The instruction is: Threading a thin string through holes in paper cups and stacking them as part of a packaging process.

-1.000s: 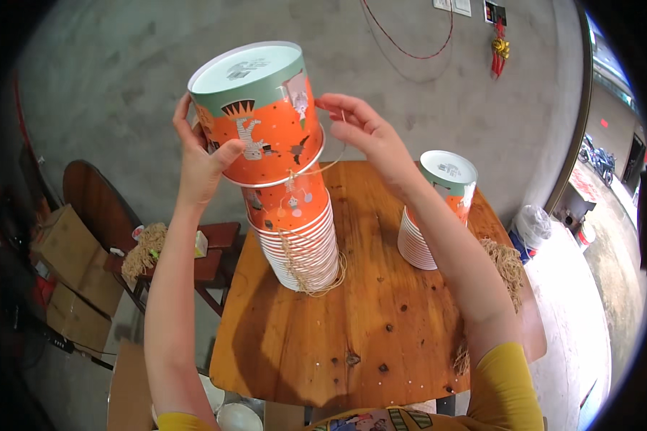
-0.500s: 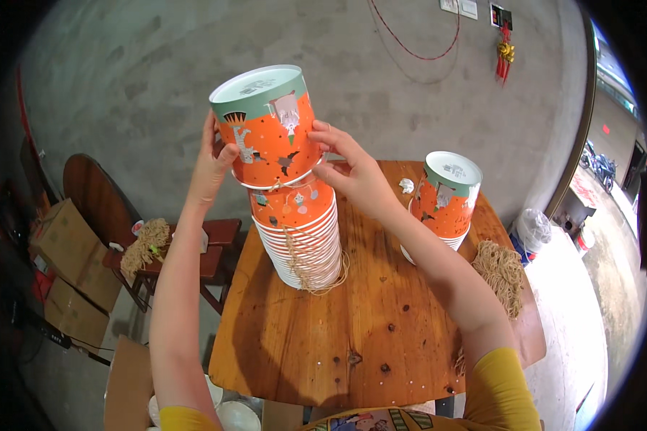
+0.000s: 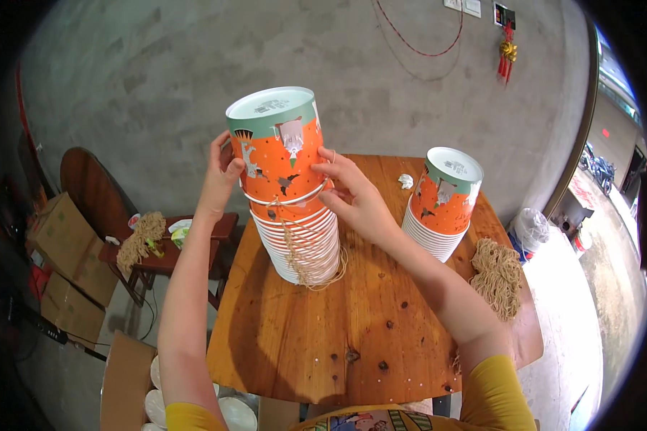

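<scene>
An upside-down orange paper bucket [image 3: 277, 152] with a green band and a white base sits partly over a tall stack of nested buckets [image 3: 295, 248]. My left hand [image 3: 223, 174] is closed against its left side, the thumb on the printed front. On the right side, my right hand [image 3: 352, 192] holds the same bucket with fingertips and thumb near its lower rim. Loops of thin twine [image 3: 305, 262] hang from the rims down the front of the stack. A strip of orange still shows between the held bucket's rim and the white rims below.
At the right stands a shorter stack of similar buckets [image 3: 444, 205], with a bundle of tan twine [image 3: 497, 276] beside it on the wooden table [image 3: 302, 352]. Crumpled white paper [image 3: 405, 181] lies near the back edge. Leftward are a low bench [image 3: 194, 255] and cardboard boxes [image 3: 72, 244].
Both hands have brought the bucket down and a little to the right, further over the stack. Less of the orange bucket beneath it shows now.
</scene>
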`<action>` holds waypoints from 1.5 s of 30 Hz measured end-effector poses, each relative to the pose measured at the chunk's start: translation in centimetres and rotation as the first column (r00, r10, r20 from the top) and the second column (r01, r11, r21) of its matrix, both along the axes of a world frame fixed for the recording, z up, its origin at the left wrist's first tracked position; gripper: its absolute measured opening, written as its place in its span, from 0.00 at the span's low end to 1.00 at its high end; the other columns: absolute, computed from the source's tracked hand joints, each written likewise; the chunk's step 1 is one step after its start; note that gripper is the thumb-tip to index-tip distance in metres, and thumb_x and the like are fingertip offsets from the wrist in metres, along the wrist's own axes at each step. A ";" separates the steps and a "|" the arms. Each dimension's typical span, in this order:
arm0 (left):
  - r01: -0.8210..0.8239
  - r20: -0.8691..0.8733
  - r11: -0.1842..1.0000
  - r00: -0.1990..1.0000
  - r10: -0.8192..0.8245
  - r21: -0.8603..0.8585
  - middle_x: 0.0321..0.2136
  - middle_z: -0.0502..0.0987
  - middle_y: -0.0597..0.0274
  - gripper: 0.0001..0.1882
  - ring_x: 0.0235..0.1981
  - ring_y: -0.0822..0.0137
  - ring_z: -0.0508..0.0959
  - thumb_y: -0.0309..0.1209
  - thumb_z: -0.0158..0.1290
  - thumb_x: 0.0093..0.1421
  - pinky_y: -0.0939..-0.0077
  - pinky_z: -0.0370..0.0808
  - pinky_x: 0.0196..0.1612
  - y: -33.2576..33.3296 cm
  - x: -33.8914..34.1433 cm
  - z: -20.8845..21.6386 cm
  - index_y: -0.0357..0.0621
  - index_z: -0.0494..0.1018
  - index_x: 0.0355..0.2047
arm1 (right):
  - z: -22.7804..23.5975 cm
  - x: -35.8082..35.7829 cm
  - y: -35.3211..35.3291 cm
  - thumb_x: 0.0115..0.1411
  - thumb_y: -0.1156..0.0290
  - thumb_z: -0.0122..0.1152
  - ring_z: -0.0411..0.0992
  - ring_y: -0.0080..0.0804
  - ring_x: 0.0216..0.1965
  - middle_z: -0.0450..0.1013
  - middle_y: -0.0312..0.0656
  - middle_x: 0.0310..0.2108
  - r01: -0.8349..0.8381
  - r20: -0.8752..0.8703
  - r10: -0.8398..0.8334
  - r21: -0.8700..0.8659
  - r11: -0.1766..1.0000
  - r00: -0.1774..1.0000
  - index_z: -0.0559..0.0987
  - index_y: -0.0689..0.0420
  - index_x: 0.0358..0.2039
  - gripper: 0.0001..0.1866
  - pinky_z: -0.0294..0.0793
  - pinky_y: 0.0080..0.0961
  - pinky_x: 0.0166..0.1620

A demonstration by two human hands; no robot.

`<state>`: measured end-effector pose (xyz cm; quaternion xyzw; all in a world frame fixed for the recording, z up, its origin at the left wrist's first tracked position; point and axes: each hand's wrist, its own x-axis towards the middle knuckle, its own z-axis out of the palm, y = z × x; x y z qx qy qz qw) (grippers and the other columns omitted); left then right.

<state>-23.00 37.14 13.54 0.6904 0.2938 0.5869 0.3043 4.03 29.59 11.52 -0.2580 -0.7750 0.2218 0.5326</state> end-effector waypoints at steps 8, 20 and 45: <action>0.017 0.011 0.999 1.000 -0.017 -0.035 0.63 0.59 0.54 0.52 0.65 0.60 0.59 0.65 0.57 0.50 0.64 0.56 0.65 -0.4 -0.1 -1.9 0.47 0.52 0.66 | -1.8 -0.4 -1.0 0.61 0.79 0.55 0.62 0.27 0.60 0.51 0.40 0.68 0.062 0.072 -0.062 0.005 0.998 0.995 0.72 0.56 0.55 0.20 0.70 0.23 0.53; -0.125 0.161 0.991 0.980 0.116 0.045 0.60 0.63 0.57 0.33 0.61 0.63 0.64 0.51 0.44 0.67 0.66 0.63 0.61 -2.1 -0.2 -6.1 0.41 0.57 0.64 | -2.6 2.8 -4.2 0.62 0.73 0.56 0.60 0.42 0.62 0.58 0.46 0.64 0.221 0.245 -0.243 0.115 0.969 0.939 0.72 0.54 0.53 0.18 0.69 0.33 0.55; 0.168 -0.372 0.976 0.922 -0.106 0.138 0.66 0.46 0.44 0.36 0.66 0.44 0.52 0.34 0.55 0.60 0.54 0.54 0.66 -11.5 29.1 -17.6 0.50 0.54 0.66 | 4.8 22.4 -4.0 0.55 0.67 0.63 0.76 0.42 0.40 0.78 0.43 0.40 0.709 0.388 -0.697 0.141 0.691 0.603 0.76 0.57 0.42 0.15 0.73 0.35 0.44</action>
